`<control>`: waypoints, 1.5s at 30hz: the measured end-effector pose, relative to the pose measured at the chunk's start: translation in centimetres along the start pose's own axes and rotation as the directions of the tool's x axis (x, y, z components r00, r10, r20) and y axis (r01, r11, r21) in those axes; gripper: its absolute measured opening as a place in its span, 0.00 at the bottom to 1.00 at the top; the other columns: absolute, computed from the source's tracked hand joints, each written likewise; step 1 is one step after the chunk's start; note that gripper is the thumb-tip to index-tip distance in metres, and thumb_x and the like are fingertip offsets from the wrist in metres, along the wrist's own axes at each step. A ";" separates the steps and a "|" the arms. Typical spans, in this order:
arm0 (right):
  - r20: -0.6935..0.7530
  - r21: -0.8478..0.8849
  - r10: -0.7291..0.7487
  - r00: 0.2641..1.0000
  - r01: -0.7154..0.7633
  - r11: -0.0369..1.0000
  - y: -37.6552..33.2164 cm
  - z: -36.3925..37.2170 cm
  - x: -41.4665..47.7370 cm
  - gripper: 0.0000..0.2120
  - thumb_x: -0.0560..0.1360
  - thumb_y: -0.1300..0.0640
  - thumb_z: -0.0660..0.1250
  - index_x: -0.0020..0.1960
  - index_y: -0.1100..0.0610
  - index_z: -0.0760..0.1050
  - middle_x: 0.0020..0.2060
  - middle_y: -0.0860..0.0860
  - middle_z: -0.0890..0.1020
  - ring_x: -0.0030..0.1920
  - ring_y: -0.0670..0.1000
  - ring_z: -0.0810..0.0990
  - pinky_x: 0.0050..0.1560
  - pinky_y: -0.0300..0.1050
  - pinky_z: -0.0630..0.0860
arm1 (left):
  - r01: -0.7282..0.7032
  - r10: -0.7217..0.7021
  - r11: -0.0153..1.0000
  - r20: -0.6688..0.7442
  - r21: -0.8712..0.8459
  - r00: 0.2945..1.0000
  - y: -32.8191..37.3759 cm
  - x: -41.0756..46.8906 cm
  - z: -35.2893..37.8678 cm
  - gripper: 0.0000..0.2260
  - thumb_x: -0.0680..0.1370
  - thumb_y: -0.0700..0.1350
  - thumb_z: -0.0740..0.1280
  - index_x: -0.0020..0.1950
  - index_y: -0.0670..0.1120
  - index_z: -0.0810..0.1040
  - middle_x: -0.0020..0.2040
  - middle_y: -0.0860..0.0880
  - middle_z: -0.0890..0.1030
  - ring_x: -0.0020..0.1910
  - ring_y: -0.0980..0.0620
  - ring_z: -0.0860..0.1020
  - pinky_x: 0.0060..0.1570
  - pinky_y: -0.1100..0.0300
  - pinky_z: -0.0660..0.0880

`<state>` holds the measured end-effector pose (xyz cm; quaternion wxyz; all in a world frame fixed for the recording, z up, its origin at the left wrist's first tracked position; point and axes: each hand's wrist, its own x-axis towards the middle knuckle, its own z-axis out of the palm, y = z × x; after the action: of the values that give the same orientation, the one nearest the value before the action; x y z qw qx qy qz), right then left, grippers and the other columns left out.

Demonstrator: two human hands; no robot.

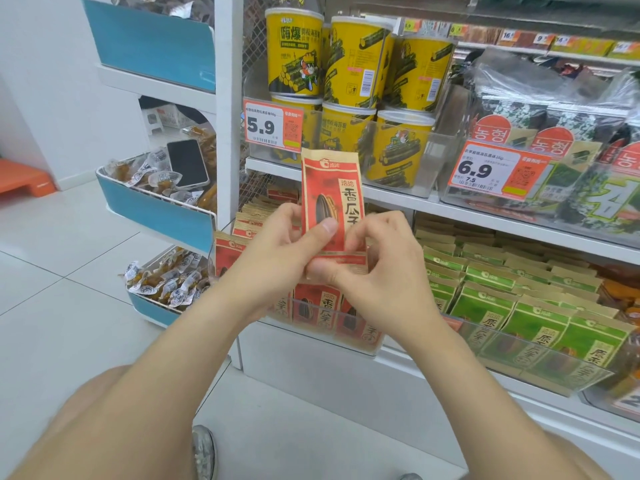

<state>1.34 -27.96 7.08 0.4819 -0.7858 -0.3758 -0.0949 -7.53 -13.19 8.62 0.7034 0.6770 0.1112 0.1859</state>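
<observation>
Shelf white, floor white tile; left hand & right hand both pinch red seed pkt upright.

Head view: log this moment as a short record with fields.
held item: red seed packet, upright, in front of the shelves
left hand: grips the packet's lower left, thumb across its front
right hand: pinches the packet's lower right edge
below: more red packets in a clear tray; green packets to their right
above: yellow tubs, price tag reading 5.9
aside: phone lying on wrapped snacks in a blue bin
</observation>
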 end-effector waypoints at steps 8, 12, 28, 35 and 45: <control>0.244 0.485 0.260 0.934 -0.350 0.801 -1.0 -1.5 0.7 0.15 0.82 0.53 0.73 0.67 0.52 0.81 0.51 0.52 0.90 0.52 0.51 0.90 0.60 0.59 0.85 | 0.043 -0.041 0.998 0.037 -0.053 0.998 0.5 0.0 0.2 0.17 0.87 0.55 0.60 0.65 0.46 0.82 0.56 0.45 0.89 0.55 0.45 0.88 0.46 0.51 0.87; 0.245 0.509 0.210 0.946 -0.310 0.803 -1.0 -1.8 0.5 0.14 0.82 0.55 0.73 0.67 0.52 0.82 0.50 0.52 0.90 0.51 0.53 0.90 0.57 0.54 0.86 | 0.077 -0.076 0.997 0.037 -0.019 0.996 0.7 -0.2 0.5 0.18 0.87 0.58 0.58 0.62 0.49 0.83 0.53 0.45 0.90 0.51 0.44 0.89 0.41 0.54 0.87; 0.415 0.344 0.034 0.909 -0.191 0.919 1.2 -2.5 1.2 0.30 0.77 0.69 0.77 0.74 0.53 0.75 0.56 0.51 0.87 0.55 0.52 0.87 0.61 0.49 0.84 | 0.092 -0.092 0.996 -0.015 0.008 0.996 0.5 0.0 0.1 0.19 0.88 0.54 0.61 0.60 0.42 0.85 0.52 0.43 0.90 0.52 0.46 0.89 0.45 0.55 0.87; 0.416 0.337 0.027 0.909 -0.182 0.924 1.2 -2.3 1.1 0.31 0.77 0.71 0.75 0.75 0.52 0.74 0.60 0.52 0.86 0.57 0.56 0.86 0.63 0.58 0.83 | 0.095 -0.095 0.995 -0.007 -0.005 0.995 0.6 -0.1 -0.1 0.18 0.88 0.53 0.61 0.60 0.42 0.85 0.52 0.43 0.90 0.52 0.46 0.89 0.44 0.56 0.86; 0.347 0.376 0.127 0.929 -0.261 0.889 1.0 -2.6 1.2 0.35 0.76 0.74 0.73 0.76 0.48 0.73 0.56 0.47 0.89 0.54 0.60 0.87 0.57 0.53 0.86 | 0.017 -0.020 1.000 0.245 0.016 0.969 0.8 0.1 -1.4 0.17 0.87 0.33 0.61 0.75 0.44 0.75 0.64 0.43 0.86 0.64 0.43 0.85 0.64 0.47 0.82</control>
<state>3.42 -29.83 8.33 0.5795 -0.7040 -0.3773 0.1621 -8.12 -11.85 9.32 0.7087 0.6986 0.0311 0.0936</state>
